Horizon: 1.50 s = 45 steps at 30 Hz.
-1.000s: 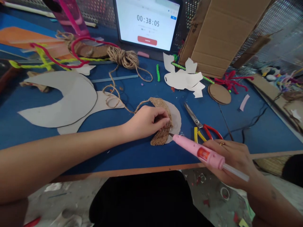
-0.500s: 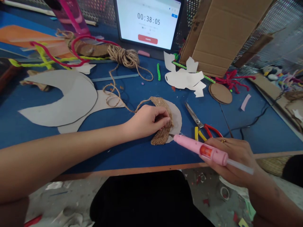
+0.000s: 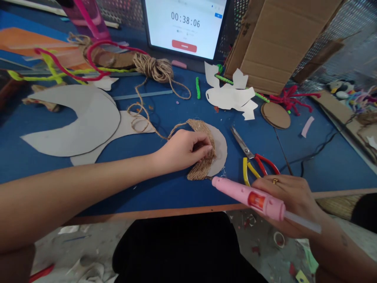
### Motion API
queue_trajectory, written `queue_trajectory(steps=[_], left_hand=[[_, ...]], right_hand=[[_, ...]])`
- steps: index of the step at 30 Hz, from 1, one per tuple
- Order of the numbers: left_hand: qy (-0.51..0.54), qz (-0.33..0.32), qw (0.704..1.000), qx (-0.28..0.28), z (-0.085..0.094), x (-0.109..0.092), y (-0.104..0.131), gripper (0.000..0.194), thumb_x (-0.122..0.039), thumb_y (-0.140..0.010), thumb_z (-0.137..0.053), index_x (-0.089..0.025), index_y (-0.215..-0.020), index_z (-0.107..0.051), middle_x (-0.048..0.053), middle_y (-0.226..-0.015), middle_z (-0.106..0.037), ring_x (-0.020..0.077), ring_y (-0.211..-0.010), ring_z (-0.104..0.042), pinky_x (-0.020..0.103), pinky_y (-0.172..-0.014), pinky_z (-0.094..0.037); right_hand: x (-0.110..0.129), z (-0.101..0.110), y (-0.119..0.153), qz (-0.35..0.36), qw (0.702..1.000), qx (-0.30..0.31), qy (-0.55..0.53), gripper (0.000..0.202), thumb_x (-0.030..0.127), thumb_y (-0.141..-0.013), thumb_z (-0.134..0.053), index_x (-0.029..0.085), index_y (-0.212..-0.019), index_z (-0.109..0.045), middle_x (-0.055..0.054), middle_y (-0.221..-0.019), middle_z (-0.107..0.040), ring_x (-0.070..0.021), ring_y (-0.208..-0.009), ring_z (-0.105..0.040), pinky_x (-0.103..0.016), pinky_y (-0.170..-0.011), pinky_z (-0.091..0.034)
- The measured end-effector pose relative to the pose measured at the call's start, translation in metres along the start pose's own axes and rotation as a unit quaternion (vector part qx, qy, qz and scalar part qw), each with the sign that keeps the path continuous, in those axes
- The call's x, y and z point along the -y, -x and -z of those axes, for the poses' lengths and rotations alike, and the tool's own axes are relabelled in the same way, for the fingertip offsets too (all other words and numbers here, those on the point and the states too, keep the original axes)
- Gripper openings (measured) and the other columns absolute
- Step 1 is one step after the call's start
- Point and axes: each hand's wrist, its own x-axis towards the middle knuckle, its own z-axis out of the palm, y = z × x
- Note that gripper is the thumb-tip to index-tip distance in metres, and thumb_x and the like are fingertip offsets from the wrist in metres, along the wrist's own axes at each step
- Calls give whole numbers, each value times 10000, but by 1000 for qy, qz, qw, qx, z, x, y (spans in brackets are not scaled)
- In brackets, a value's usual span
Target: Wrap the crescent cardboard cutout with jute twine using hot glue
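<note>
A grey-white card disc [image 3: 220, 147] lies near the table's front edge, its left part covered by rows of brown twine [image 3: 199, 171]. My left hand [image 3: 188, 151] rests over the twine-covered part, thumb and forefinger pinched together at its inner edge; what they pinch is too small to make out. A strand of twine runs from under this hand to a twine bundle [image 3: 153, 68] farther back. My right hand [image 3: 287, 196] is wrapped round a pink glue gun [image 3: 235, 191], whose nozzle is at the lower edge of the twine rows.
Scissors with red and yellow handles [image 3: 246, 147] lie right of the disc. Large grey card shapes [image 3: 88, 125] spread across the left. White cut-outs [image 3: 229, 97], a round cardboard piece [image 3: 276, 115], a tall cardboard sheet [image 3: 273, 43] and a lit tablet [image 3: 185, 29] are behind.
The glue gun in my right hand has shifted slightly down and left, its nozzle now lower along the twine edge. My left hand keeps nearly the same place and pinch.
</note>
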Motion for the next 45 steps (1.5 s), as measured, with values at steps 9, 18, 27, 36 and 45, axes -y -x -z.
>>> queue_trajectory(steps=[9,18,27,36,45], left_hand=[[1,-1,1000,0,0,2,0,145,-212,-868,-537,-156,-767,-624,-19,-632,-673,90,-546,-645,176,-547,-473],[2,1,1000,-2,-1,-1,0,147,-211,-854,-529,-157,-758,-626,-22,-642,-672,89,-539,-635,179,-545,-463],[-4,7,1000,0,0,0,0,147,-210,-858,-530,-158,-775,-640,-18,-625,-665,94,-559,-640,172,-543,-468],[-6,0,1000,-3,0,1,0,144,-201,-850,-522,-159,-765,-631,-15,-639,-673,103,-570,-648,188,-559,-467],[-4,-6,1000,-2,0,0,0,135,-183,-849,-529,-154,-751,-618,-14,-621,-668,98,-545,-638,189,-555,-461]], right_hand=[[0,0,-1,0,1000,12,-14,56,256,-831,-504,207,-815,-528,19,-611,-574,-125,-545,-537,-274,-531,-338],[-4,-1,1,-20,1000,14,-7,89,286,-836,-497,211,-801,-531,37,-574,-528,-114,-497,-488,-270,-511,-323],[-10,2,-5,-60,998,-2,-2,134,273,-869,-534,202,-756,-520,36,-586,-524,-103,-500,-481,-256,-513,-338],[-6,-3,-4,-43,989,-68,128,142,304,-864,-530,196,-785,-575,15,-563,-560,-132,-498,-531,-279,-527,-354],[-7,-5,-6,15,976,-95,195,123,281,-872,-518,181,-845,-584,-11,-622,-629,-148,-572,-586,-278,-565,-398]])
